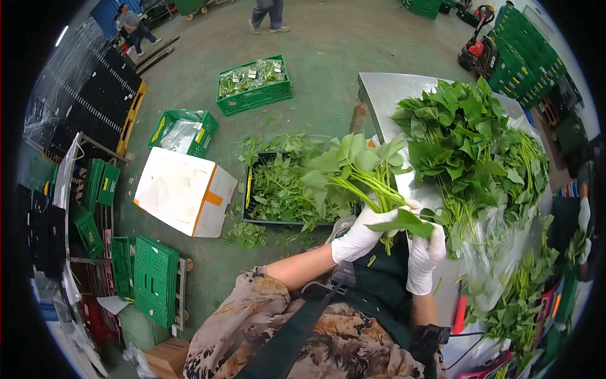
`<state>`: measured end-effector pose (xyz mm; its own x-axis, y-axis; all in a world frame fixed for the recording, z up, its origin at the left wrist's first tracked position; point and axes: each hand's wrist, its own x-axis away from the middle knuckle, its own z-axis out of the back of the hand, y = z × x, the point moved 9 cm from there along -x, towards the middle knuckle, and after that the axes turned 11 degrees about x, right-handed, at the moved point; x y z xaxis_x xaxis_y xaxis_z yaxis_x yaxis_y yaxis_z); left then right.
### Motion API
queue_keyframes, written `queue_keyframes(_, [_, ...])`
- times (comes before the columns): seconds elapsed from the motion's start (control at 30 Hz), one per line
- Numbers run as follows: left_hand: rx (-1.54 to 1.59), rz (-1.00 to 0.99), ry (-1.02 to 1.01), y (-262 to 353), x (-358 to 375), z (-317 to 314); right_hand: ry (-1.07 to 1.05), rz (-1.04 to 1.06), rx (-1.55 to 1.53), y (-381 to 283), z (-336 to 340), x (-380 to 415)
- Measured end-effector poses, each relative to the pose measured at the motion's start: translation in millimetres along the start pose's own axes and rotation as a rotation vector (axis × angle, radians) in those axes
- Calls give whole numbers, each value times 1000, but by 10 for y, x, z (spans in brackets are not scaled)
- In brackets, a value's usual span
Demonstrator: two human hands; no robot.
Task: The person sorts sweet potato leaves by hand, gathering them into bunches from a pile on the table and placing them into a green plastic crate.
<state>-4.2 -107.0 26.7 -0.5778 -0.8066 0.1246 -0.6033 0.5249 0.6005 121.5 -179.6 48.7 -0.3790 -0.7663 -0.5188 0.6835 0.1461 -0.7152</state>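
Note:
Both my hands wear white gloves and are close together in front of my apron. My left hand is closed round the lower stems of a bunch of leafy greens, its leaves fanned out up and to the left. Beside it, my right hand pinches a single green leaf near the cut stem ends. Just right of my hands, a big heap of the same greens lies on a metal table. Clear plastic film covers part of the table nearer to me.
On the floor ahead, a dark crate holds loose leaves, with scattered leaves around it. A white foam box and a green crate of bagged greens stand beyond. Stacked green crates are at left; a pallet jack and a walking person are farther off.

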Motion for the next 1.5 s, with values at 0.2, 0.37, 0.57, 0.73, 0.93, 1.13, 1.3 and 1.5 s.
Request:
queue_keyframes(0.2, [90,-76,13,158,-41,199,16,-487,-411,192,-67,-11])
queue_keyframes(0.37, [267,-244,68,635,-9,375,184,-520,-791,597,102,-218])
queue_keyframes(0.57, [-107,-225,-5,860,130,365,-538,-341,151,223,-525,-305])
queue_keyframes(0.73, [-73,-68,-51,572,167,313,-697,-88,-83,-344,-776,-318])
queue_keyframes(0.93, [-213,-35,-21,579,206,219,-712,-78,-117,-320,-832,-151])
queue_keyframes(1.13, [-292,-59,-12,514,160,283,-757,-134,-164,-267,-860,-107])
queue_keyframes(1.3, [-344,-17,-13,480,195,235,-724,-270,-338,-160,-967,51])
queue_keyframes(1.5, [-243,-70,56,465,161,355,-480,-352,-387,-351,-583,-260])
